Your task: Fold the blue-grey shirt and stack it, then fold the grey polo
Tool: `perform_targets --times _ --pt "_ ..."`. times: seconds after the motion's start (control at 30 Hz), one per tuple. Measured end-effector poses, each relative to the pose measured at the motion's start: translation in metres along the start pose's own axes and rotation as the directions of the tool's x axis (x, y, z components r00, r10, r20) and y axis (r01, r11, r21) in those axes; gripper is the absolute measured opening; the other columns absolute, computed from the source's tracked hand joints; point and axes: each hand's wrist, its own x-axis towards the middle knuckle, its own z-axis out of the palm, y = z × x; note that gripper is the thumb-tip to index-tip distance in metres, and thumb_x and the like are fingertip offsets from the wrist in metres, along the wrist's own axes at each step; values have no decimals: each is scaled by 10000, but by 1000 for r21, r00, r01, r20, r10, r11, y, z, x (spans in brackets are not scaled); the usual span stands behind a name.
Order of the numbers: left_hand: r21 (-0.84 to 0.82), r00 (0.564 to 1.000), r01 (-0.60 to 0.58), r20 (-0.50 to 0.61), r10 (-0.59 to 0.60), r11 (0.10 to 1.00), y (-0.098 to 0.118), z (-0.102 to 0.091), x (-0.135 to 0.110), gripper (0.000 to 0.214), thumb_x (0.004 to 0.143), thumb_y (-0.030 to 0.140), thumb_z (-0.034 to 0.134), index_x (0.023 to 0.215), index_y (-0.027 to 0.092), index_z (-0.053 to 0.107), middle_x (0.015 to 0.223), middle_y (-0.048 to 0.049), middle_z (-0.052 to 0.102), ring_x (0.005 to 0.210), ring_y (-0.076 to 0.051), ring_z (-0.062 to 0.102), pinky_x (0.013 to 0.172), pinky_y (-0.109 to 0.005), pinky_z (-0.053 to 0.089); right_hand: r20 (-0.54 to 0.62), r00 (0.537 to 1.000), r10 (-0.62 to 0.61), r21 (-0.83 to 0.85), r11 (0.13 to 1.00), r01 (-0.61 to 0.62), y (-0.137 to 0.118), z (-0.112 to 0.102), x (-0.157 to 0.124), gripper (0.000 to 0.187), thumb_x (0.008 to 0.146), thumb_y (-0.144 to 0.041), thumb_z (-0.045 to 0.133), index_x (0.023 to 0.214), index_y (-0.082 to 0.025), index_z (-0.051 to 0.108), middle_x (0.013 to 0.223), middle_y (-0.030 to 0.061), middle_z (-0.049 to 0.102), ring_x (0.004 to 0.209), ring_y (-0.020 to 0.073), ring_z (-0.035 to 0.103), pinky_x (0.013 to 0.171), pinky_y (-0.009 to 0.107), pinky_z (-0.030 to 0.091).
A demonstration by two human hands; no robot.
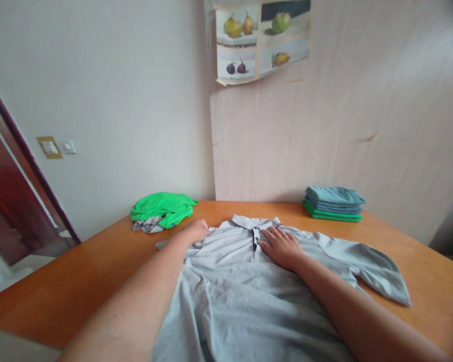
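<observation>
A light grey polo shirt lies spread front side up, its collar toward the wall and its body running off the near edge of view. At the shoulder on the left, my left hand is closed, its fingers curled on the fabric; the fingertips are partly hidden. My right hand rests flat on the chest just right of the buttoned placket, fingers stretched out. The right sleeve extends across the table, while the left one is mostly behind my forearm.
On the orange-brown table, a crumpled bright green garment lies over a striped grey cloth at the back left. A folded stack of blue and green clothes stands at the back right, near the wall.
</observation>
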Motion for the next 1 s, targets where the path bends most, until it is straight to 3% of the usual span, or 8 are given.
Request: perform_targets --times 0.07,0.2,0.3,0.4,0.57,0.7,0.87,1.0 --pt "29 997 -72 -24 72 997 4 -1 -7 173 864 229 561 1006 244 658 978 -30 728 975 -212 670 853 -319 508 -4 1000 -1 5 1000 1 -1 -1 -1 693 998 -654 276 1556 -264 401 1644 92 326 1523 313 244 1210 532 178" --pt "177 971 -184 -122 207 967 7 -7 -22 266 923 180 494 1142 267 617 1236 -80 648 1225 -250 566 1054 -377 402 9 1000 1 7 1000 -1 -3 -6 -2 694 993 -656 280 1549 -263 415 1638 88 341 1517 316 259 1208 531 184" --pt "341 962 -78 -221 160 937 4 -13 -26 284 934 133 467 1162 225 610 1210 -139 643 1220 -305 561 1038 -451 395 20 1000 -5 6 1000 5 -4 -9 -2 694 990 -658 285 1548 -267 417 1633 84 351 1517 322 256 1206 539 189" --pt "361 960 5 -263 97 932 1 -16 -22 267 899 96 494 1122 166 623 1152 -184 658 1189 -361 567 986 -511 407 29 1000 -8 4 1000 8 -5 -11 -2 691 992 -653 285 1550 -266 415 1635 84 349 1516 326 260 1205 543 193" --pt "338 947 -159 -214 240 928 18 -5 -16 282 929 129 464 1147 207 625 1206 -114 665 1197 -258 573 1010 -389 416 22 1000 -16 -1 1000 16 -4 -10 -2 701 991 -660 279 1548 -257 419 1634 89 350 1517 325 258 1204 539 196" --pt "304 929 -298 -124 348 905 38 10 -16 302 963 324 517 1243 271 615 1274 -61 662 1214 -233 579 1016 -357 426 -24 1000 -8 26 1000 8 -2 -7 -3 707 982 -657 323 1550 -246 410 1630 94 356 1513 327 265 1200 530 208" --pt "296 947 -254 -119 299 921 56 13 -15 307 954 449 514 1054 213 682 1146 -129 707 1136 -330 621 965 -478 441 -165 985 58 72 996 -47 -1 -13 -7 622 979 -568 406 1450 -177 520 1507 138 517 1407 312 423 1139 434 314" --pt "217 925 -323 -131 356 921 78 16 -13 345 1010 409 384 1114 217 651 1222 -121 674 1187 -277 599 985 -414 435 -229 964 133 40 991 -127 0 -26 -7 460 987 -460 407 1298 -208 634 1319 144 642 1244 322 545 1024 427 382"
